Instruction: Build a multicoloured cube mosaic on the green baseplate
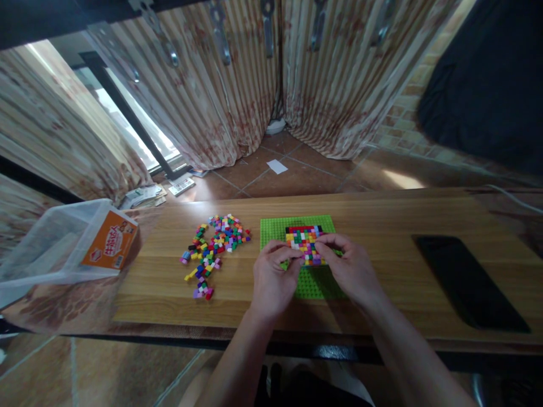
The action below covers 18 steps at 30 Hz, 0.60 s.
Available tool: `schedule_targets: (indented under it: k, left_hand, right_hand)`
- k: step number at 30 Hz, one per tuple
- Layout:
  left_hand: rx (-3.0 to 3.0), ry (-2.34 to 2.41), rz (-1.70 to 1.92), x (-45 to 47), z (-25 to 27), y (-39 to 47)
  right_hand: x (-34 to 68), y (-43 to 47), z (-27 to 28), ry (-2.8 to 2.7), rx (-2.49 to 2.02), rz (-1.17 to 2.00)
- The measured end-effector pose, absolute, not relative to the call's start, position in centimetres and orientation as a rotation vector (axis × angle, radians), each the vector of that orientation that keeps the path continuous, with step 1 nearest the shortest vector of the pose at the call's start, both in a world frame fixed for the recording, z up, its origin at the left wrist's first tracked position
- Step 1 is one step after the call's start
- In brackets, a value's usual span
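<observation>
A green studded baseplate (318, 285) lies on the wooden board in front of me. On it sits a block of small coloured toy bricks (302, 239), with red and black ones along its far edge. My left hand (275, 277) is at the block's left side, thumb and forefinger pinched together at its near part. At the right side, my right hand (348, 264) has its thumb and forefinger closed against the bricks. The fingers cover whatever small piece is between them. A loose pile of toy bricks (212, 249) is spread out left of the baseplate.
The wooden board (399, 226) spans the table. A black phone or tablet (469, 282) lies at the right. A clear plastic bin (55, 237) with an orange label stands at the left. Papers (144, 196) lie beyond it, and curtains (203, 102) hang behind.
</observation>
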<state>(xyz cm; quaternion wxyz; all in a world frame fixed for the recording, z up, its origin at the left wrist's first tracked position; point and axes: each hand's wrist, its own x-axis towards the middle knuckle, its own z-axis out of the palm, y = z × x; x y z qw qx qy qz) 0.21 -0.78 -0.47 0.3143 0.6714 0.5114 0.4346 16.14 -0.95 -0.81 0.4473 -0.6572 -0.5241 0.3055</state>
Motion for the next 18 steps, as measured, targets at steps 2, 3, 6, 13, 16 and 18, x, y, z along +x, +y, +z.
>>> schedule_targets:
  k: [2,3,6,13,16,18]
  left_hand:
    - [1.771,1.375,1.143,0.3,-0.4,-0.7]
    - [1.772,1.4,1.135,0.3,-0.4,-0.7]
    - [1.796,1.485,1.1,0.4,-0.3,-0.8]
    - [2.076,1.66,1.02,0.5,-0.2,-1.5]
    - [2.127,1.673,1.01,0.6,-0.2,-1.7]
    - [2.126,1.671,0.999,0.7,-0.1,-1.8]
  right_hand:
    - [16.1,-1.0,-0.8,-1.292,-1.63,0.756]
    - [16.1,-1.0,-0.8,-1.288,-1.631,0.761]
    - [16.1,-1.0,-0.8,-1.284,-1.629,0.774]
    - [16.1,-1.0,-0.7,-1.285,-1.623,0.754]
    - [16.1,-1.0,-0.7,-1.285,-1.628,0.749]
    - [16.0,-1.0,-0.7,-1.282,-1.634,0.748]
